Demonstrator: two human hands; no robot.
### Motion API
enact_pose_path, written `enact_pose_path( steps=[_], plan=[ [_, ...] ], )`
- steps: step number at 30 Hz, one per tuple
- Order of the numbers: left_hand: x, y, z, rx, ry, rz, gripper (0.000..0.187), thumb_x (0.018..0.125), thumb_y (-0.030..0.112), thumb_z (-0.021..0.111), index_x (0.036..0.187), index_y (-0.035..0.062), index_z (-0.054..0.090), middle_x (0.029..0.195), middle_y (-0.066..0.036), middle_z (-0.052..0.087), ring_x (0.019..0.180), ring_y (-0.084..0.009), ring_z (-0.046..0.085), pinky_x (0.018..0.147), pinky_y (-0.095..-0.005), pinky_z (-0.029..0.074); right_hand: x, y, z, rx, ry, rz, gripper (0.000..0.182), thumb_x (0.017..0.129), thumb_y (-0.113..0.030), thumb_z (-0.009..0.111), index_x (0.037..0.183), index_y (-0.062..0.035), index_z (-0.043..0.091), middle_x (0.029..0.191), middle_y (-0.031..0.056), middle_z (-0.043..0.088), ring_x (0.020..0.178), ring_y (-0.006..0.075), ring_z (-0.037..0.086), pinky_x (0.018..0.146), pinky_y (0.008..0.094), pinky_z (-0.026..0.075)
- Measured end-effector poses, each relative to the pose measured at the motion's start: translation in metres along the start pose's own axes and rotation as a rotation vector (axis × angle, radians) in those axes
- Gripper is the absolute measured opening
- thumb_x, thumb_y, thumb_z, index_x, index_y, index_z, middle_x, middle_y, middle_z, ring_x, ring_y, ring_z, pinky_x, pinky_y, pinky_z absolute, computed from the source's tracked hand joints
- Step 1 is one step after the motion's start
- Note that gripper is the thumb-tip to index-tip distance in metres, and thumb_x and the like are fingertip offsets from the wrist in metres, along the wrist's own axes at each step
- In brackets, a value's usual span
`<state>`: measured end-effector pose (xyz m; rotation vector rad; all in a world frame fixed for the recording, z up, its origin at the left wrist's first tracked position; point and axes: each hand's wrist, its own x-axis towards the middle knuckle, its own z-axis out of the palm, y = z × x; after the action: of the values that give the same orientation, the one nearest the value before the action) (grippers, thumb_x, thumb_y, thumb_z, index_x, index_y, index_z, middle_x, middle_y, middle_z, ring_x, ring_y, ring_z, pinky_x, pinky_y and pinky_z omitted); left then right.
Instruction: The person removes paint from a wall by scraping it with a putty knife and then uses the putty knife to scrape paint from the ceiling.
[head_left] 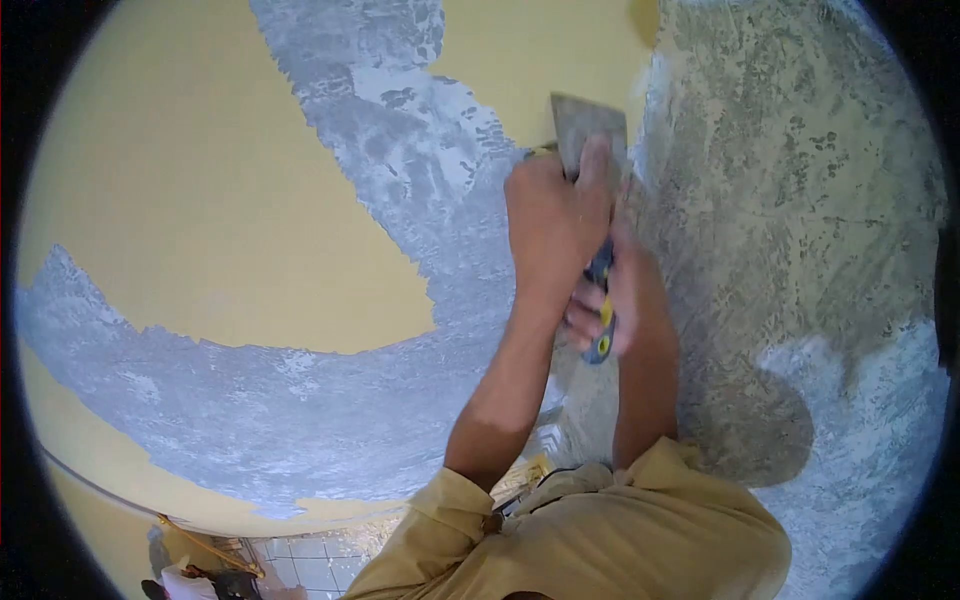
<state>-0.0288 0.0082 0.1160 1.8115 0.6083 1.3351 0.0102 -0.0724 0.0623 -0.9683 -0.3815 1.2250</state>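
A putty knife (583, 118) with a broad metal blade points up in front of the wall. My right hand (635, 290), slightly blurred, is closed around its dark and yellow handle (600, 345). Higher up, my left hand (555, 205) has its fingers curled and its thumb laid along the blade. A small dark and yellow piece (542, 151) peeks out beyond the left knuckles; the fingers hide the rest. Behind both hands, the wall shows a rough grey scraped band (400, 200) beside smooth yellow paint (240, 200).
To the right spreads a mottled grey-green wall area (790, 180) with a pale patch (870, 400) lower down. At the bottom left, another person (190, 582) is partly visible near a tiled floor (310, 560) strewn with flakes.
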Motion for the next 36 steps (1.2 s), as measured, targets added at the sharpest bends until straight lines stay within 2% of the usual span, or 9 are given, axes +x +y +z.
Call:
enact_pose_path(
  steps=[4,5,9,15,23,26,30,32,36],
  plan=[
    [-0.007,-0.015,0.006,0.038,0.078,0.069,0.043,0.087,0.032,0.054,0.074,-0.0081,0.06,0.052,-0.016,0.056,0.046,-0.0204,0.055,0.048,-0.0347,0.042,-0.006,0.008,-0.004,-0.059,0.0,-0.009,0.058,0.089,-0.064,0.029,0.07,-0.0113,0.045,0.042,0.002,0.031,0.028,0.0174,0.031,0.03,0.034,0.029],
    [-0.017,-0.032,0.005,0.005,-0.027,-0.007,0.04,0.088,0.031,0.054,0.074,-0.0057,0.062,0.053,-0.011,0.057,0.045,-0.014,0.053,0.045,-0.0305,0.04,-0.007,0.011,-0.005,-0.066,0.008,-0.004,0.058,0.088,-0.064,0.03,0.07,-0.011,0.045,0.042,0.0022,0.032,0.028,0.0173,0.031,0.03,0.034,0.029],
    [-0.047,-0.042,0.004,-0.185,-0.014,-0.218,0.036,0.088,0.025,0.055,0.069,-0.0048,0.062,0.053,-0.013,0.057,0.045,-0.0165,0.051,0.048,-0.0336,0.041,-0.006,0.012,-0.017,-0.066,0.004,0.079,0.059,0.088,-0.065,0.03,0.07,-0.0103,0.043,0.043,0.0027,0.032,0.029,0.0173,0.032,0.03,0.034,0.029],
    [-0.025,-0.027,0.005,-0.207,0.024,-0.083,0.035,0.089,0.026,0.054,0.073,-0.0034,0.062,0.05,-0.006,0.055,0.041,-0.0104,0.046,0.039,-0.03,0.036,-0.001,-0.001,-0.011,-0.047,-0.052,0.105,0.059,0.089,-0.063,0.028,0.068,-0.0094,0.04,0.043,0.0025,0.032,0.028,0.0177,0.03,0.03,0.0349,0.029],
    [-0.018,-0.02,0.002,0.031,0.038,0.082,0.039,0.087,0.027,0.054,0.068,-0.0063,0.06,0.053,-0.019,0.056,0.046,-0.0259,0.057,0.048,-0.0381,0.043,-0.008,-0.004,0.002,-0.125,0.015,-0.006,0.058,0.09,-0.062,0.024,0.069,-0.0098,0.038,0.043,0.0029,0.032,0.028,0.018,0.03,0.03,0.0359,0.029],
    [-0.023,-0.015,-0.005,0.129,-0.093,-0.109,0.037,0.087,0.027,0.053,0.072,-0.0056,0.061,0.053,-0.018,0.057,0.048,-0.0248,0.058,0.05,-0.0373,0.044,-0.007,0.004,-0.003,-0.065,0.025,-0.026,0.052,0.092,-0.054,0.028,0.068,-0.0103,0.045,0.039,0.0009,0.029,0.026,0.017,0.029,0.027,0.0333,0.028],
    [-0.037,-0.036,0.003,-0.126,0.021,0.048,0.037,0.087,0.02,0.053,0.063,-0.0064,0.061,0.048,-0.019,0.052,0.039,-0.0264,0.051,0.045,-0.0389,0.038,-0.006,0.018,-0.009,-0.064,0.049,0.021,0.058,0.09,-0.06,0.029,0.062,-0.011,0.044,0.039,0.0001,0.029,0.026,0.0168,0.029,0.028,0.0331,0.028],
    [-0.037,-0.034,0.003,-0.178,0.026,-0.1,0.036,0.087,0.02,0.053,0.064,-0.0059,0.062,0.048,-0.019,0.053,0.04,-0.0262,0.053,0.045,-0.0381,0.039,-0.005,0.017,-0.009,-0.068,0.053,0.065,0.06,0.09,-0.061,0.029,0.06,-0.0111,0.044,0.039,0.0,0.03,0.025,0.0168,0.029,0.028,0.0331,0.028],
    [-0.02,-0.031,-0.001,-0.005,-0.036,-0.027,0.034,0.088,0.026,0.052,0.072,-0.0007,0.065,0.052,-0.013,0.057,0.045,-0.0188,0.056,0.048,-0.0329,0.043,0.0,0.009,-0.004,-0.06,-0.013,0.017,0.059,0.09,-0.061,0.03,0.063,-0.0105,0.043,0.04,0.001,0.031,0.026,0.0169,0.03,0.028,0.0345,0.03]
  ],
)
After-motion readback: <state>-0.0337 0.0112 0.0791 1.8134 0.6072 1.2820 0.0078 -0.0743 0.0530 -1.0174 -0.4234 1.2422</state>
